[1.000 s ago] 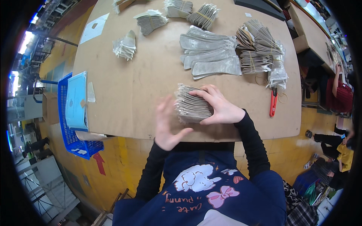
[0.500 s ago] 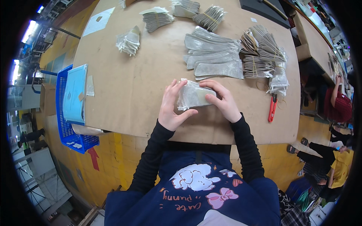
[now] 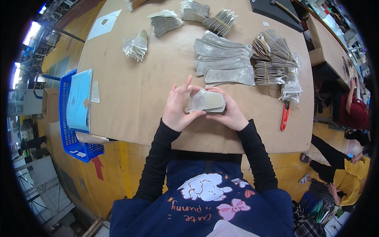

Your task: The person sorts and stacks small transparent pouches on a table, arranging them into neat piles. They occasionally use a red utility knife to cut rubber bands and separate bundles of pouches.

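Between my two hands, close to the table's front side, is a stack of thin grey cut pieces point(image 3: 213, 101) with a pale greenish face on top. My left hand point(image 3: 177, 106) grips its left end, thumb along the near edge and forefinger at the far edge, other fingers raised. My right hand point(image 3: 232, 113) wraps around the right end, its thumb at the near side. Just beyond lie long grey curved pieces point(image 3: 229, 75), fanned in overlapping rows. To their right are banded bundles of similar pieces point(image 3: 270, 72).
More bundles point(image 3: 165, 22) stand at the far side, and a loose one point(image 3: 136, 45) at the left. Red-handled cutters point(image 3: 284, 117) lie at the right beside rubber bands point(image 3: 294, 112). A blue basket point(image 3: 65, 118) with a light-blue folder point(image 3: 78, 103) hangs by the left edge. People are at the right.
My right hand has shifted from the stack's top to its right end and near side, uncovering the pale top piece. The left hand still grips the left end.
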`<state>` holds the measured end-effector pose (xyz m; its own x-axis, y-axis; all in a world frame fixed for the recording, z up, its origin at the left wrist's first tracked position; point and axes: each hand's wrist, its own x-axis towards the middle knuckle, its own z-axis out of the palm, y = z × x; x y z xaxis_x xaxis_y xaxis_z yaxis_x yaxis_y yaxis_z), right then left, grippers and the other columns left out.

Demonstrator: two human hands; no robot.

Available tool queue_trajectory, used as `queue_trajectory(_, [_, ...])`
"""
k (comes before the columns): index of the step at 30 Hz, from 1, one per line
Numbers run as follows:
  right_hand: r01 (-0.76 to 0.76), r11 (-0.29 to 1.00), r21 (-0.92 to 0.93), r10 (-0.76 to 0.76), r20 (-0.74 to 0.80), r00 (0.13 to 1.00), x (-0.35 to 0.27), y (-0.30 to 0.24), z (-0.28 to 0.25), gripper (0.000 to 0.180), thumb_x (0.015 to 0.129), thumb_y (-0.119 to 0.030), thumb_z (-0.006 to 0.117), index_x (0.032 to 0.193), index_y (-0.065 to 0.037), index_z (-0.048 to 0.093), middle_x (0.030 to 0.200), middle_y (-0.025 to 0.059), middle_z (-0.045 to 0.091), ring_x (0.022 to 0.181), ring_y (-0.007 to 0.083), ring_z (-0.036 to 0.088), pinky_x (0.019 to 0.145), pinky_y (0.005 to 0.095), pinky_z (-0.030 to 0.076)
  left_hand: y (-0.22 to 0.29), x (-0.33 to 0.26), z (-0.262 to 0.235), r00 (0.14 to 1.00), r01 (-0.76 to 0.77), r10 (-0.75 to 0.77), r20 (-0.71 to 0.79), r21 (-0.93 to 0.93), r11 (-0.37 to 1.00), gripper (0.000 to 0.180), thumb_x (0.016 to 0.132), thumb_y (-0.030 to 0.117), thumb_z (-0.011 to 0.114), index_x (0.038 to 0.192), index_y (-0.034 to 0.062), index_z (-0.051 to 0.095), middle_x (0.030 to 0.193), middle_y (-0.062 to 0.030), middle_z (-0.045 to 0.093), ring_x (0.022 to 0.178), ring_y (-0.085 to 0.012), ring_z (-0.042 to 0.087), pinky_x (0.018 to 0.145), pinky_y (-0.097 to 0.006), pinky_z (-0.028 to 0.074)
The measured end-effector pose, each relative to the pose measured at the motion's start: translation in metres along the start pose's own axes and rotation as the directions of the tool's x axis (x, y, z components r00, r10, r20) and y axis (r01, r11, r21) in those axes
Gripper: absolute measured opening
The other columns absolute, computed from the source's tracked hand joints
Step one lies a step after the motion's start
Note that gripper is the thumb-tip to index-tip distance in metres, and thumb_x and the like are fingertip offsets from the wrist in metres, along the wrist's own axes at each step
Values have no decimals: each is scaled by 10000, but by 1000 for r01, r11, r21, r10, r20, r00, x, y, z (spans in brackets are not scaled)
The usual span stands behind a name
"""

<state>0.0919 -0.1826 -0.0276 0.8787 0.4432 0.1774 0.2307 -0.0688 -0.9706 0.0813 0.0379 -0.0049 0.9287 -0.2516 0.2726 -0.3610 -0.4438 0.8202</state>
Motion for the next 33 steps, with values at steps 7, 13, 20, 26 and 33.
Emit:
queue_trajectory(7, [-95, 991, 91, 94, 17, 995, 1, 3, -2, 580, 802, -14, 762, 1330, -50, 526, 1315, 92, 578, 1228, 212, 551, 1036, 346, 439, -8, 7, -34, 981, -9, -37, -192, -231, 973, 1002, 670, 134, 865, 1509, 49, 325, 1286, -96, 567, 1262, -254, 498, 1141, -441, 297])
queue_trajectory(13, [-109, 985, 133, 107, 21, 994, 2, 4, 0, 554, 811, -21, 762, 1317, -57, 539, 1281, 83, 592, 1206, 203, 561, 1020, 341, 448, 2, 12, -49, 971, -43, -37, -235, -328, 944, 906, 636, 130, 886, 1429, 37, 457, 1274, -96, 534, 1204, -249, 532, 1098, -409, 358])
queue_trajectory(20, [-183, 955, 235, 182, 26, 983, -1, 2, -1, 569, 849, -43, 742, 1362, -38, 495, 1285, 88, 577, 1214, 189, 546, 1026, 341, 444, 16, 29, -16, 956, 8, 34, 290, -141, 990, 603, 725, 126, 820, 1287, 52, 616, 1276, -146, 537, 1208, -323, 544, 1027, -407, 435])
queue_trajectory(26, [-131, 981, 142, 130, 13, 991, -1, 10, -1, 564, 862, -101, 740, 1367, -46, 494, 1286, 110, 576, 1214, 219, 552, 1025, 353, 444, 11, 35, -19, 946, -173, 133, 297, 111, 979, 579, 712, 92, 797, 1259, 80, 606, 1179, -125, 622, 1153, -305, 584, 1014, -412, 453])
queue_trajectory(33, [-139, 988, 71, 139, -1, 990, -3, 18, 0, 576, 850, -137, 749, 1355, -37, 489, 1284, 153, 580, 1188, 298, 569, 1002, 381, 451, 7, 32, -14, 972, 93, -48, 228, -190, 977, 593, 724, 118, 812, 1235, 0, 535, 1159, -121, 618, 1147, -228, 582, 1055, -384, 408])
